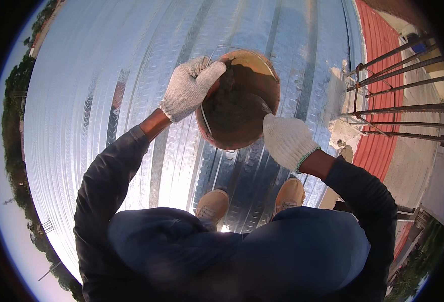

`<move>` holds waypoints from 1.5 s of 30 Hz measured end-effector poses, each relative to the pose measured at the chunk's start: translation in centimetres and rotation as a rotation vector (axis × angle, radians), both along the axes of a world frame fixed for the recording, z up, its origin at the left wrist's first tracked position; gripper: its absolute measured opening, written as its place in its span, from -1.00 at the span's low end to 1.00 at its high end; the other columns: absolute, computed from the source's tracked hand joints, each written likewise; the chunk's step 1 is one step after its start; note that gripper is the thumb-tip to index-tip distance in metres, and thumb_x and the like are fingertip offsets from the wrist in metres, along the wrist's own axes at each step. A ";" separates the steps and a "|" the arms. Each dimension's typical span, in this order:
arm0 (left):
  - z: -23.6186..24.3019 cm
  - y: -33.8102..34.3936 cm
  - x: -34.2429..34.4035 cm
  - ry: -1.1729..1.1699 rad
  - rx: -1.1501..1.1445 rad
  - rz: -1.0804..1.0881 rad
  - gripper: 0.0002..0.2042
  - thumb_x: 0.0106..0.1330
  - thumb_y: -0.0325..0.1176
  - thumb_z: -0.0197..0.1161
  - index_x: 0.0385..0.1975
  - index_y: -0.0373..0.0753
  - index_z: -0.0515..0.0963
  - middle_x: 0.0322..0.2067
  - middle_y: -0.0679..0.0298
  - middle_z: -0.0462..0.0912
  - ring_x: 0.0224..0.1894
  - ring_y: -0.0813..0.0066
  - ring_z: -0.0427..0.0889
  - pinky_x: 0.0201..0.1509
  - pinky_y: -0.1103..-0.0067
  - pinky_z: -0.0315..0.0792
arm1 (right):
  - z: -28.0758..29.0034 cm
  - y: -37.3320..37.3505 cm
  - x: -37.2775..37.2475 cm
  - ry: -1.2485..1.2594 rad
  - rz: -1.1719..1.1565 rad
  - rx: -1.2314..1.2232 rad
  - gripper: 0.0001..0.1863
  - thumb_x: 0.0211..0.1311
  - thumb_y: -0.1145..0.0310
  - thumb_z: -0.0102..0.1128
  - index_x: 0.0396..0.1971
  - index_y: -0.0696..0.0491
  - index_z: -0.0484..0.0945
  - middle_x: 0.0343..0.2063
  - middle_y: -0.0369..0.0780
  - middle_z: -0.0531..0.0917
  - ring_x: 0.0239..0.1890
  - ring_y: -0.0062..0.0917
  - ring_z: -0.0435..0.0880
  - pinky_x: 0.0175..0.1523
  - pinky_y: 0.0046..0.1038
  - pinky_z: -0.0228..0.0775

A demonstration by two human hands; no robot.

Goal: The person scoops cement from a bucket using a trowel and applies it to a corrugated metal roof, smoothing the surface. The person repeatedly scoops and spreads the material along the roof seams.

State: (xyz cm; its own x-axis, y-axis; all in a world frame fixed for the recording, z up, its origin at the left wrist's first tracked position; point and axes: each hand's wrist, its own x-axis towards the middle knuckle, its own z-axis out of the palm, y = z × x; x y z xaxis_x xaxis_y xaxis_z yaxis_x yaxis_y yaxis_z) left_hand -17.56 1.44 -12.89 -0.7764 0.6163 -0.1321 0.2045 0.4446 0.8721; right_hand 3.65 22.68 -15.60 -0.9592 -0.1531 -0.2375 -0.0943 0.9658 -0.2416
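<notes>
An orange bucket (pixel 239 136) with grey wet mortar (pixel 227 108) inside and a wire handle is held over the metal sheeting in the middle. My left hand (pixel 191 88), in a knitted glove, grips the bucket's left rim with the thumb over the top. My right hand (pixel 287 141), also gloved, is closed at the bucket's lower right; a metal tool (pixel 257 103), perhaps a trowel, runs from it into the mortar, its handle hidden in the fingers.
Corrugated metal sheeting (pixel 81 151) spreads around my shoes (pixel 212 206). On the right, rusty rebar (pixel 408 108) with tie rings projects beside a red corrugated strip (pixel 378 156) and a concrete ledge (pixel 408 156). Trees (pixel 13 116) line the far left edge.
</notes>
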 end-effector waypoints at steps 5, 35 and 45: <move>-1.0 -0.3 1.0 -0.009 0.083 -0.065 -0.64 0.68 -0.04 0.38 -0.29 -0.21 0.66 -0.35 0.56 0.56 -0.21 0.76 0.45 -0.13 0.58 0.43 | -3.9 1.2 1.7 -0.073 0.134 -0.270 -0.82 0.36 0.28 0.34 -0.32 0.08 0.77 -0.34 -0.10 0.79 -0.33 -0.17 0.87 -0.23 -0.18 0.73; -3.0 2.3 8.5 -0.360 -0.046 0.032 -0.66 0.70 -0.01 0.33 -0.05 -0.21 0.69 -0.23 0.44 0.70 -0.23 0.74 0.61 -0.16 0.65 0.54 | -3.9 3.1 18.2 -0.392 -0.524 -1.152 -0.57 0.65 0.02 0.13 -0.06 0.15 0.63 -0.48 -0.17 0.68 -0.48 -0.45 0.75 -0.33 -0.31 0.62; -3.9 2.2 9.3 -0.401 -0.081 0.091 -0.66 0.69 0.04 0.33 -0.17 -0.11 0.69 -0.46 0.50 0.66 -0.58 0.81 0.51 -0.61 0.73 0.31 | 0.5 5.4 21.2 -0.414 -0.756 -1.129 -0.55 0.55 0.04 0.27 0.01 0.19 0.68 -0.43 -0.19 0.72 -0.41 -0.49 0.72 -0.21 -0.31 0.60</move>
State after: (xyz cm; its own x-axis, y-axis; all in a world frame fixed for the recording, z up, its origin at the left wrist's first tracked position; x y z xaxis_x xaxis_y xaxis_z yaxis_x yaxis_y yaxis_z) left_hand -8.30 3.67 -16.78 -0.7045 0.5225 -0.4803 -0.1877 0.5155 0.8361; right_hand 24.84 28.05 -15.09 -0.7868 0.0642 -0.6139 0.6162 0.0235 -0.7872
